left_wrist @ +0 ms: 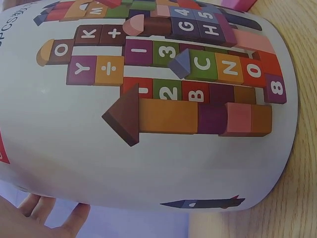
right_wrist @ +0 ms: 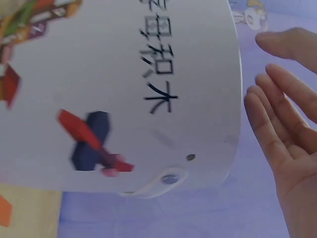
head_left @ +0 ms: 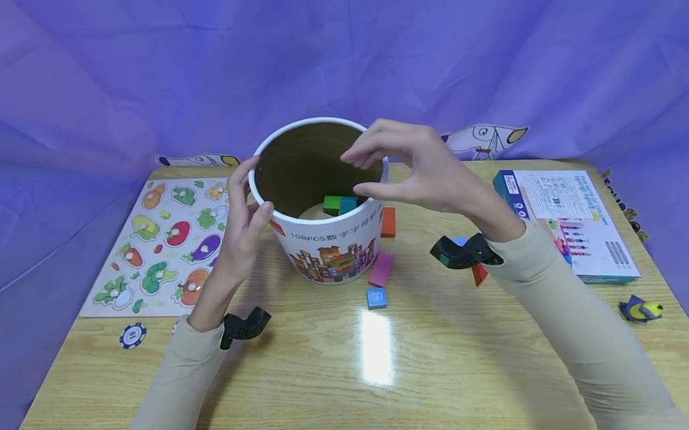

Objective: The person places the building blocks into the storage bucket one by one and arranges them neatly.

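A white bucket point(head_left: 332, 237) with printed toy-block pictures stands upright on the wooden table. Inside it, a green block point(head_left: 331, 205) and a teal block point(head_left: 348, 205) show near the bottom. My left hand point(head_left: 236, 236) holds the bucket's left side, thumb at the front of the rim and fingers around the outer wall. Above the right part of the rim is my right hand point(head_left: 416, 163), its fingers bent and thumb apart, with nothing between them. Beside the bucket lie an orange-red block point(head_left: 388, 222), a pink block point(head_left: 380, 270) and a blue block point(head_left: 377, 298).
A vegetable puzzle board point(head_left: 165, 233) lies at left, with a poker chip point(head_left: 133, 335) in front. On the right are a flat box point(head_left: 569, 225) and a small yellow-and-blue toy point(head_left: 640, 309). A red block point(head_left: 479, 274) shows below the right wrist. Purple cloth point(head_left: 351, 55) hangs behind.
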`<state>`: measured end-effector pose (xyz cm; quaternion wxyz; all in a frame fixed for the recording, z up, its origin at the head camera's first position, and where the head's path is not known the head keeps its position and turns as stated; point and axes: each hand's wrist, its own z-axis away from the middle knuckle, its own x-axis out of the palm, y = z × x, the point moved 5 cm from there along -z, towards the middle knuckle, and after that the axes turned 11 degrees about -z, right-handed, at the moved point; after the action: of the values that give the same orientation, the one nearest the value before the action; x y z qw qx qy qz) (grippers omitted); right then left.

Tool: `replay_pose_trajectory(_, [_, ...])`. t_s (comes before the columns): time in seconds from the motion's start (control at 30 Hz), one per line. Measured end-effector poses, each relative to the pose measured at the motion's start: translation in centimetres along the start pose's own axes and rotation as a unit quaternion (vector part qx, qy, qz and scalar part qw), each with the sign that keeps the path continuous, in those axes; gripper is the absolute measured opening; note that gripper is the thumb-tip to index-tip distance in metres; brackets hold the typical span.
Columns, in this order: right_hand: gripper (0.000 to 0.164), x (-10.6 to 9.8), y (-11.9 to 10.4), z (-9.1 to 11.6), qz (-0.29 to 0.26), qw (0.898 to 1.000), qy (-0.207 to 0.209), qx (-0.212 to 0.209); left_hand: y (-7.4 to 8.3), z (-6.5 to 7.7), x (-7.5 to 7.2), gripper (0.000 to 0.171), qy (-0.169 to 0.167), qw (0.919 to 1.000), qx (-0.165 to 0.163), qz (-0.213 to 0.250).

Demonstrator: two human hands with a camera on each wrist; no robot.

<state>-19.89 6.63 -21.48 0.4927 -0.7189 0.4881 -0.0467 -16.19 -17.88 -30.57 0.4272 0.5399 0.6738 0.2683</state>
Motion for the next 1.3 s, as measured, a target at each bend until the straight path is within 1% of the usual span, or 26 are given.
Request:
replay_pose_trajectory(0.07, [0.036, -0.1, -0.1, 1.2, -0.015, 1.0, 0.009, -0.014, 0.0, 0.0, 0.1, 0.069, -0.003, 1.0, -0.002, 0.003])
replay_pose_trajectory(0.17, [0.039, -0.2, 0.0, 3.2, -0.039, 0.999, 0.024, -0.025, 0.0, -0.1, 0.1, 0.069, -0.006, 1.0, -0.005, 0.004])
replay_pose_trajectory(0.23, [0.041, -0.2, 0.2, 4.6, -0.036, 0.998, 0.035, -0.028, 0.0, -0.2, 0.1, 0.069, -0.005, 1.0, -0.002, 0.004])
replay_pose_trajectory(0.37, [0.042, 0.0, 1.8, 8.0, -0.025, 0.998, 0.049, -0.007, 0.3, -0.6, 0.2, 0.069, -0.006, 0.9999, 0.01, 0.0])
replay_pose_trajectory(0.43, [0.043, 0.4, 3.1, 9.7, -0.026, 0.998, 0.046, 0.017, 0.3, -0.7, 0.3, 0.069, -0.01, 0.9999, 0.011, -0.002])
replay_pose_trajectory(0.47, [0.042, 0.7, 3.9, 10.5, -0.031, 0.998, 0.041, 0.036, 0.3, -0.8, 0.4, 0.069, -0.011, 0.9999, 0.012, -0.001])
replay_pose_trajectory(0.53, [0.038, 1.6, 5.5, 11.8, -0.055, 0.995, 0.025, 0.075, 0.4, -0.8, 0.4, 0.07, -0.01, 0.9999, 0.013, -0.002])
replay_pose_trajectory(0.57, [0.035, 2.1, 6.3, 12.4, -0.068, 0.993, 0.016, 0.097, 0.4, -0.7, 0.4, 0.07, -0.009, 0.9998, 0.015, -0.001])
replay_pose_trajectory(0.63, [0.032, 3.2, 7.8, 13.4, -0.091, 0.985, -0.002, 0.148, 0.4, -0.7, 0.3, 0.07, -0.006, 0.9998, 0.018, 0.001])
replay_pose_trajectory(0.7, [0.033, 4.4, 8.8, 14.2, -0.108, 0.977, -0.018, 0.183, 0.4, -0.6, 0.2, 0.07, -0.004, 0.9998, 0.019, 0.001])
replay_pose_trajectory(0.77, [0.034, 5.5, 9.5, 14.9, -0.116, 0.971, -0.034, 0.206, 0.4, -0.5, 0.2, 0.07, -0.005, 0.9998, 0.018, 0.001])
replay_pose_trajectory(0.83, [0.035, 6.4, 10.0, 15.3, -0.114, 0.968, -0.05, 0.216, 0.3, -0.4, 0.2, 0.07, -0.004, 0.9999, 0.014, 0.001])
replay_pose_trajectory(1.03, [0.035, 8.1, 10.6, 15.5, -0.065, 0.97, -0.082, 0.221, 0.2, -0.1, 0.0, 0.07, -0.001, 1.0, 0.003, 0.002])
replay_pose_trajectory(1.17, [0.036, 8.6, 10.7, 15.2, -0.046, 0.969, -0.087, 0.225, 0.0, 0.1, -0.1, 0.067, -0.001, 1.0, -0.008, 0.0])
replay_pose_trajectory(1.3, [0.036, 8.9, 10.6, 14.7, -0.027, 0.971, -0.092, 0.22, 0.1, 0.1, -0.1, 0.067, 0.0, 0.9999, -0.016, -0.007])
